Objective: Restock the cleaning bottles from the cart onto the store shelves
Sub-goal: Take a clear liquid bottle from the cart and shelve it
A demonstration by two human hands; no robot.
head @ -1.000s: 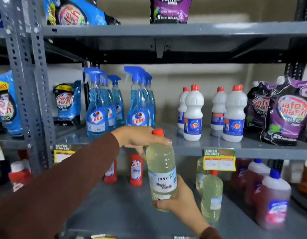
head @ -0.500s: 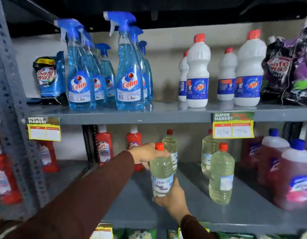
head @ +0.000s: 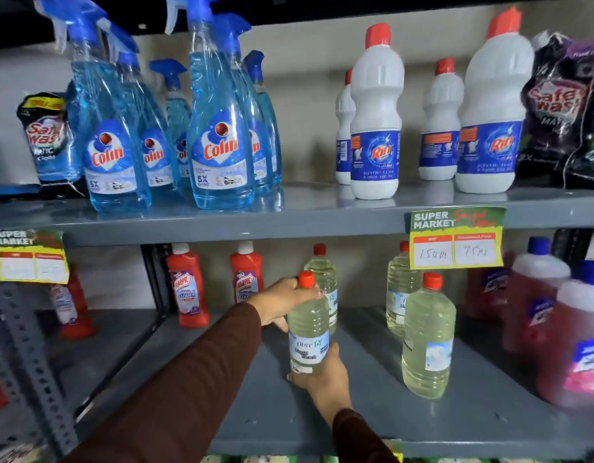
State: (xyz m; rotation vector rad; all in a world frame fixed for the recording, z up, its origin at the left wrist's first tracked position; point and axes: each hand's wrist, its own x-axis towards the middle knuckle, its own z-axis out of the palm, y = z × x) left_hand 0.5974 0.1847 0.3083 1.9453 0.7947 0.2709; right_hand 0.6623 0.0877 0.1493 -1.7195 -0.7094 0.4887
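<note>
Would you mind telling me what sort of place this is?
Most likely a supermarket aisle: grey metal shelves carry rows of identical cleaning bottles, and a "Super Market" price tag hangs from the shelf edge.

- clear bleach bottle (head: 308, 329), red cap, pale yellowish liquid, upright over the lower shelf (head: 355, 426)
- three matching bottles standing just behind and to its right

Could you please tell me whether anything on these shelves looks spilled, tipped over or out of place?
Nothing stands out. The spray bottles, white bottles and pale bottles stand upright, with no visible spill. Both hands are setting the held bottle down among matching ones.
</note>
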